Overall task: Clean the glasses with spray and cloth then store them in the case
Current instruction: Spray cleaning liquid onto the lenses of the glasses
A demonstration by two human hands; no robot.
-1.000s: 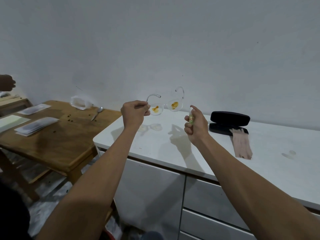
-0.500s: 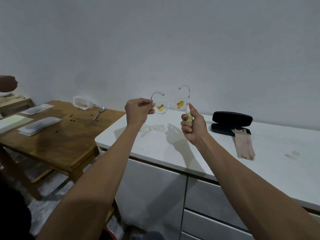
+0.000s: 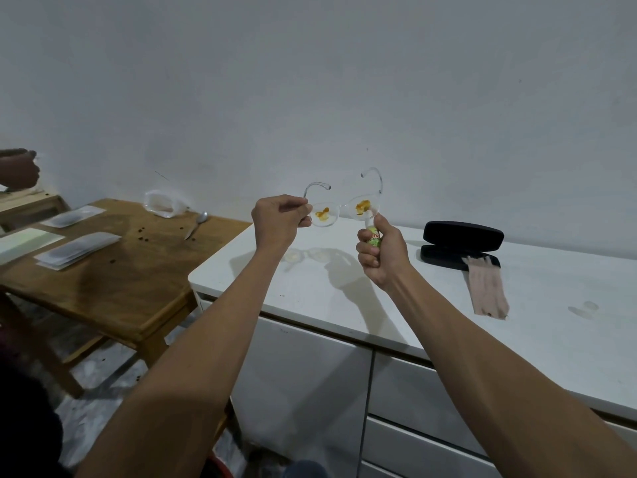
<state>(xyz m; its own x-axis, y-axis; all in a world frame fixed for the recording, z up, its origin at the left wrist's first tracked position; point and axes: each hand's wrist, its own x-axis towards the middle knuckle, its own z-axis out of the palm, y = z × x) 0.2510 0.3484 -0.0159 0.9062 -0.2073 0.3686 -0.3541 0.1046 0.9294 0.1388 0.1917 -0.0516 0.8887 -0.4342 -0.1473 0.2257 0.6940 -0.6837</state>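
Spraying step: left hand (image 3: 280, 219) pinches glasses (image 3: 341, 210); right hand (image 3: 381, 255) grips spray bottle (image 3: 373, 236) under smeared lens. Next, press nozzle.

Clear-framed glasses (image 3: 343, 210) are hanging in mid-air above the counter (image 3: 344, 291), temples pointing away toward the wall, each lens carrying an orange-yellow smear. Small spray bottle (image 3: 373, 236), green label, is standing upright just below the right lens. Black case (image 3: 462, 244) is lying open on the counter; beige cloth (image 3: 486, 288) is draping from its lower half.
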